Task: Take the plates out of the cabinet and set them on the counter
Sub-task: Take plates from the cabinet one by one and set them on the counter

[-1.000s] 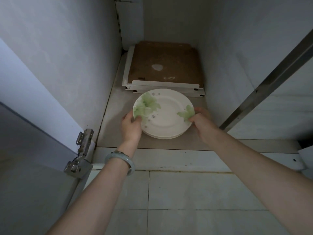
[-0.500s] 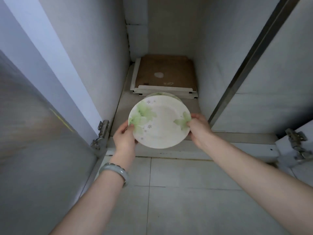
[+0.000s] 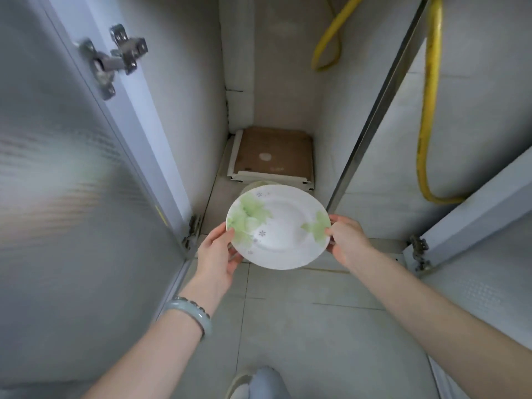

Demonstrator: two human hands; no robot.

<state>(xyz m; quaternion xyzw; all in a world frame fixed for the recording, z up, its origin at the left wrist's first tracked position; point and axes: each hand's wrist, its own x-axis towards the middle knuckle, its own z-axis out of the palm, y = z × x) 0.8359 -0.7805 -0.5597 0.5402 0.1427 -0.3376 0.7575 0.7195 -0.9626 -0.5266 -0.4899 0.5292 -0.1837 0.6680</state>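
Before the open cabinet (image 3: 285, 82), your left hand (image 3: 218, 254) and right hand (image 3: 349, 243) are gripping a white, green-leafed plate (image 3: 280, 230), pulling it farther out.

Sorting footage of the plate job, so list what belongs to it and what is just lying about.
Belongs to the job: held plate, gripped at its rim by the left hand and right hand; second plate behind it in the cabinet.
Just there: brown board; yellow hose; door hinge.
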